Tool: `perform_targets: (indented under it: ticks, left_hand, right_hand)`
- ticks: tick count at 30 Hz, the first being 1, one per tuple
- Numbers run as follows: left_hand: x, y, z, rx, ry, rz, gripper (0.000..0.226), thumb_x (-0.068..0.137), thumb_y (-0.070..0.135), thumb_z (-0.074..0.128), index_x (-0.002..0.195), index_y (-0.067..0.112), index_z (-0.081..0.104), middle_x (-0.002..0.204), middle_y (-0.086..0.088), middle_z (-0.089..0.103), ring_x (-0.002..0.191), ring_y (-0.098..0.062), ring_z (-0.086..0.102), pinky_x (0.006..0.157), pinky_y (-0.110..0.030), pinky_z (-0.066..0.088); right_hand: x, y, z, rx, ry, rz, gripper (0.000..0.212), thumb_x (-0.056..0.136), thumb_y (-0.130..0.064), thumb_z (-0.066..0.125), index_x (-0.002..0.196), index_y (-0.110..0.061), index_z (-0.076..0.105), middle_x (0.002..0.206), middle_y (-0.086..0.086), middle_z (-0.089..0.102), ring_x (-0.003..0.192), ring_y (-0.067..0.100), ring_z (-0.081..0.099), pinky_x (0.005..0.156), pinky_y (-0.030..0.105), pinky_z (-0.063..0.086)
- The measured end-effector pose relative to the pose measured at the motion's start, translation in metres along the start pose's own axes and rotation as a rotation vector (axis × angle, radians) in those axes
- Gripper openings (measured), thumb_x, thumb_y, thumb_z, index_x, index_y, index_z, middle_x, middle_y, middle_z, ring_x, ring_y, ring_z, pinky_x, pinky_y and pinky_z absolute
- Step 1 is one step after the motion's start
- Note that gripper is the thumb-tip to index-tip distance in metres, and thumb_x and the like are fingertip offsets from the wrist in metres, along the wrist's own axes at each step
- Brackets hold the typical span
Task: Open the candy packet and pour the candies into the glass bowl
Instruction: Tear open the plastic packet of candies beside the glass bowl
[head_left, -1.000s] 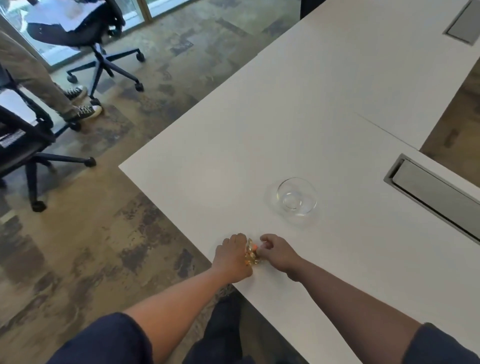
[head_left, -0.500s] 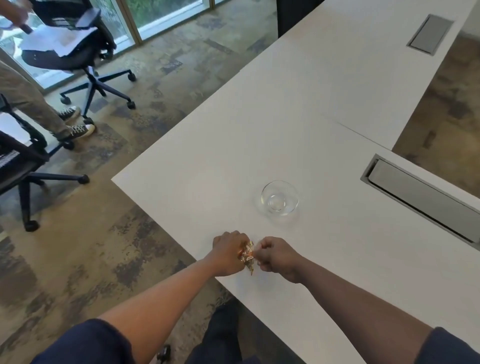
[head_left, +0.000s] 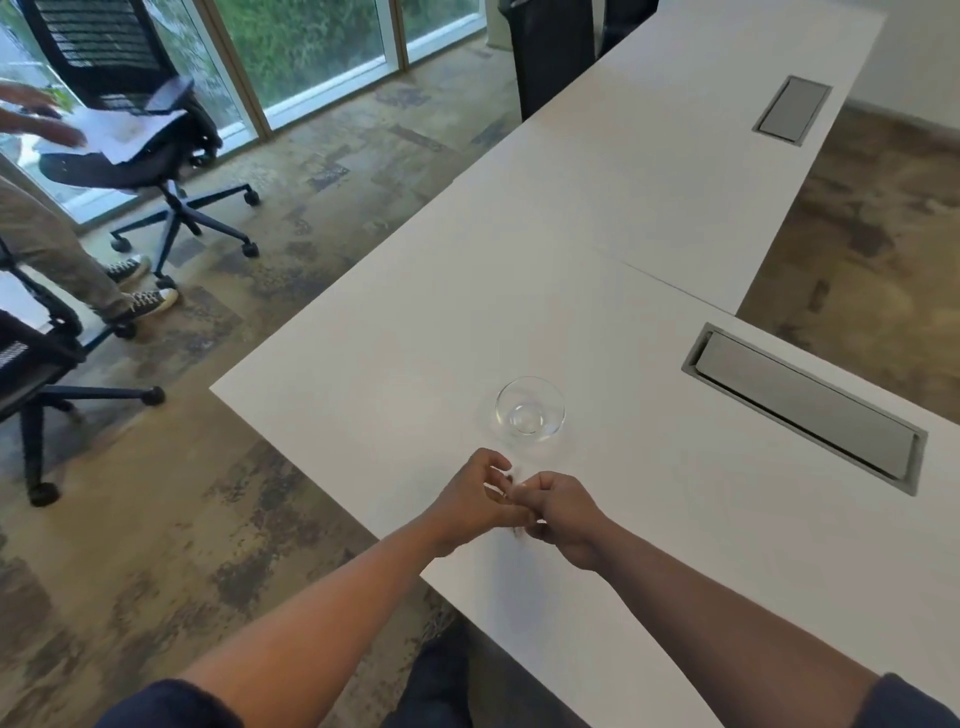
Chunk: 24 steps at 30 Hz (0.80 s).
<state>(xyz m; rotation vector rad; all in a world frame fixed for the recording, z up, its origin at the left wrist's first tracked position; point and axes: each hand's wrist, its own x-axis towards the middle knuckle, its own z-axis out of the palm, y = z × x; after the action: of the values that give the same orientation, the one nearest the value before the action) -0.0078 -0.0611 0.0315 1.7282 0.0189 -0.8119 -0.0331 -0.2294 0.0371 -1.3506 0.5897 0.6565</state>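
Observation:
A small empty glass bowl stands on the white table, a short way beyond my hands. My left hand and my right hand meet just above the table's near edge, fingertips pressed together. The candy packet sits between them and is almost wholly hidden by the fingers and by blur. My right hand is a closed fist around it. My left hand pinches it from the left, with the index finger lifted a little.
Two grey cable hatches are set into the table to the right and far right. Black office chairs and a standing person's legs are on the floor to the left.
My head has tilted up, so the windows and far table show. The hands have drawn closer together and lifted slightly toward the bowl. The golden packet, seen before, is now covered.

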Motion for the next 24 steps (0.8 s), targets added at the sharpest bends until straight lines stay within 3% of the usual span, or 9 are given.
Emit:
perform_targets:
  ticks: [3, 7, 13, 16, 22, 24]
  left_hand:
    - [0.001, 0.001, 0.005, 0.04, 0.034, 0.024, 0.053, 0.066, 0.009, 0.09, 0.108, 0.015, 0.059, 0.092, -0.003, 0.068, 0.067, -0.007, 0.069, 0.067, -0.023, 0.06]
    - [0.001, 0.004, 0.007, 0.06, 0.051, 0.004, 0.034, 0.068, 0.006, 0.087, 0.096, 0.008, 0.068, 0.09, -0.01, 0.078, 0.08, -0.02, 0.077, 0.08, -0.038, 0.062]
    - [0.0, 0.005, 0.001, -0.106, 0.024, -0.071, 0.013, 0.083, -0.003, 0.074, 0.096, -0.002, 0.075, 0.086, -0.016, 0.079, 0.074, -0.017, 0.074, 0.067, -0.023, 0.059]
    - [0.001, 0.007, 0.003, -0.166, 0.052, -0.123, 0.005, 0.086, -0.001, 0.074, 0.091, -0.001, 0.075, 0.079, -0.011, 0.076, 0.07, -0.015, 0.074, 0.065, -0.022, 0.058]
    - [0.003, 0.007, 0.007, -0.177, 0.007, -0.104, 0.019, 0.085, 0.006, 0.076, 0.101, -0.003, 0.071, 0.089, -0.012, 0.074, 0.085, -0.024, 0.073, 0.084, -0.036, 0.062]
    - [0.002, 0.007, 0.008, -0.191, -0.011, -0.097, 0.026, 0.081, 0.008, 0.082, 0.104, 0.001, 0.071, 0.087, -0.006, 0.076, 0.084, -0.02, 0.076, 0.079, -0.03, 0.062]
  right_hand:
    - [-0.004, 0.0, -0.002, 0.017, -0.017, 0.0, 0.03, 0.09, -0.021, 0.08, 0.071, -0.015, 0.057, 0.086, 0.016, 0.065, 0.079, 0.028, 0.059, 0.064, 0.029, 0.048]
    - [-0.005, 0.002, -0.006, 0.037, -0.029, 0.002, 0.03, 0.093, -0.023, 0.077, 0.071, -0.015, 0.058, 0.079, 0.008, 0.067, 0.076, 0.022, 0.062, 0.067, 0.029, 0.051]
    - [-0.007, 0.004, -0.013, 0.06, -0.029, 0.011, 0.02, 0.1, -0.02, 0.068, 0.083, -0.013, 0.061, 0.083, 0.005, 0.069, 0.074, 0.018, 0.061, 0.071, 0.031, 0.054]
    - [-0.009, 0.003, -0.015, 0.079, -0.033, 0.02, 0.019, 0.101, -0.02, 0.067, 0.084, -0.012, 0.063, 0.083, 0.005, 0.071, 0.076, 0.019, 0.063, 0.07, 0.031, 0.054]
    - [-0.01, 0.0, -0.016, 0.095, -0.033, 0.022, 0.018, 0.102, -0.016, 0.063, 0.085, -0.012, 0.061, 0.085, 0.009, 0.068, 0.082, 0.026, 0.065, 0.073, 0.033, 0.053]
    - [-0.011, 0.0, -0.016, 0.09, -0.03, 0.016, 0.015, 0.101, -0.015, 0.061, 0.086, -0.011, 0.06, 0.083, 0.01, 0.067, 0.083, 0.028, 0.064, 0.071, 0.033, 0.053]
